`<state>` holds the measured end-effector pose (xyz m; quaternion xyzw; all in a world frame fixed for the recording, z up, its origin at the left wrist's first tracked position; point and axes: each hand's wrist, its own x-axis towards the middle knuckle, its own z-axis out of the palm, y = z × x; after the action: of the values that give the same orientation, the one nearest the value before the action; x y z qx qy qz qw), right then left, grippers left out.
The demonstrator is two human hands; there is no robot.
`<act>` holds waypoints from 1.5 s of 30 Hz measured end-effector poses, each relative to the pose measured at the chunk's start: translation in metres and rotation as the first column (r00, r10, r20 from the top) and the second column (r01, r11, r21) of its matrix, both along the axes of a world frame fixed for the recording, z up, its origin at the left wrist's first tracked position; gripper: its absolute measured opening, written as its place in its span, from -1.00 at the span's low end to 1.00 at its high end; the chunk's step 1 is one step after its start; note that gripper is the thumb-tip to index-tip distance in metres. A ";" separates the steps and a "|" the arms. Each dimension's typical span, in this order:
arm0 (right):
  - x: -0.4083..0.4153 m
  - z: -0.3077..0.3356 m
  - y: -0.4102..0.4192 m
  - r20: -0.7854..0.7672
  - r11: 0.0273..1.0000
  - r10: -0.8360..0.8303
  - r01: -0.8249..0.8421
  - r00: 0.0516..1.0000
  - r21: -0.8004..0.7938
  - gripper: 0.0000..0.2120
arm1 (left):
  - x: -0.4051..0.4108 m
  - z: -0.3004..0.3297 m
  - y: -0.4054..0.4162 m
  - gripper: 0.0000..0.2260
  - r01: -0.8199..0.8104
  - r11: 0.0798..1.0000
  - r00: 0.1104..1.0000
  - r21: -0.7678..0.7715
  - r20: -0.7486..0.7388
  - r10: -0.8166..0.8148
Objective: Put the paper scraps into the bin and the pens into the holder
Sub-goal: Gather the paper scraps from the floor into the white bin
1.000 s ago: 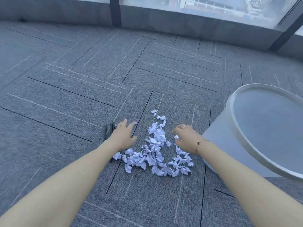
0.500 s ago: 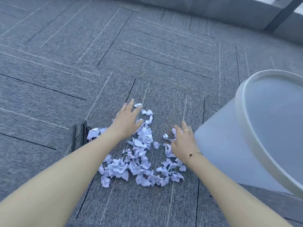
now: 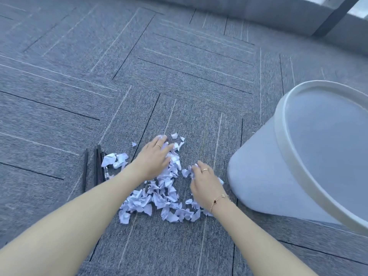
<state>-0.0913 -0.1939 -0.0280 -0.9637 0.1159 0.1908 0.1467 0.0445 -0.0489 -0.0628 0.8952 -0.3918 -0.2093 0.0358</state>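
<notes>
Both hands (image 3: 154, 159) (image 3: 205, 182) rest flat on paper scraps (image 3: 159, 198) beside bin (image 3: 256, 176).

The round white plastic bin (image 3: 282, 176) is cut off by the right edge, so its far rim and right wall go unseen, and its inside is a pale blur with no contents to make out. The left hand (image 3: 154, 159) and right hand (image 3: 207, 184) lie palm-down over the torn white paper scraps (image 3: 159, 200), hiding the pieces beneath and whether any are gripped. The dark slim pens (image 3: 95, 166) are partly covered by scraps and the left forearm; their number cannot be told. Both arms run out of the bottom edge.
</notes>
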 end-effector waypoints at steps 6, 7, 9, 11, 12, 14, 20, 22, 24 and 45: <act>-0.023 0.003 0.042 -0.100 0.997 0.077 -0.076 0.992 0.018 -0.52 | -0.046 0.011 0.040 -0.55 -0.064 0.998 0.996 -0.026 -0.071 0.062; -0.027 0.004 0.048 -0.117 0.995 0.102 -0.100 0.988 0.024 -0.51 | -0.055 0.014 0.047 -0.55 -0.046 0.999 0.995 0.016 -0.085 0.047; -0.035 0.009 0.059 -0.144 0.991 0.133 -0.128 0.981 0.047 -0.53 | -0.069 0.016 0.062 -0.55 -0.035 0.998 0.991 0.045 -0.126 0.040; -0.041 0.016 0.064 -0.107 0.988 0.153 -0.149 0.982 0.047 -0.59 | -0.082 0.024 0.075 -0.55 -0.042 0.998 0.989 0.038 -0.140 0.047; -0.044 0.020 0.066 -0.074 0.986 0.165 -0.162 0.984 0.033 -0.61 | -0.088 0.030 0.081 -0.56 -0.057 0.998 0.988 0.027 -0.142 0.060; -0.050 0.029 0.066 0.005 0.977 0.211 -0.211 0.977 -0.027 -0.67 | -0.103 0.047 0.093 -0.55 -0.127 0.991 0.981 -0.027 -0.154 0.122; -0.082 0.029 0.056 0.070 0.999 0.011 -0.007 0.998 -0.046 -0.53 | -0.140 0.050 0.118 -0.49 -0.226 0.970 0.969 -0.088 -0.128 0.214; -0.096 0.022 0.051 0.029 0.988 -0.156 0.156 0.987 -0.014 -0.46 | -0.148 0.043 0.117 -0.45 -0.241 0.967 0.963 -0.079 -0.140 0.229; -0.105 0.015 0.044 -0.029 0.960 -0.278 0.279 0.960 0.016 -0.38 | -0.152 0.042 0.112 -0.41 -0.250 0.966 0.958 -0.057 -0.158 0.239; -0.066 -0.024 0.050 0.132 1.000 0.013 -0.017 0.991 0.024 -0.10 | -0.080 -0.005 0.083 -0.24 -0.204 0.977 0.956 -0.068 0.201 0.214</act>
<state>-0.1570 -0.1436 -0.0522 -0.9731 0.0964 0.1294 0.1645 -0.0357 0.0337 -0.0673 0.9475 -0.3013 -0.1008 0.0373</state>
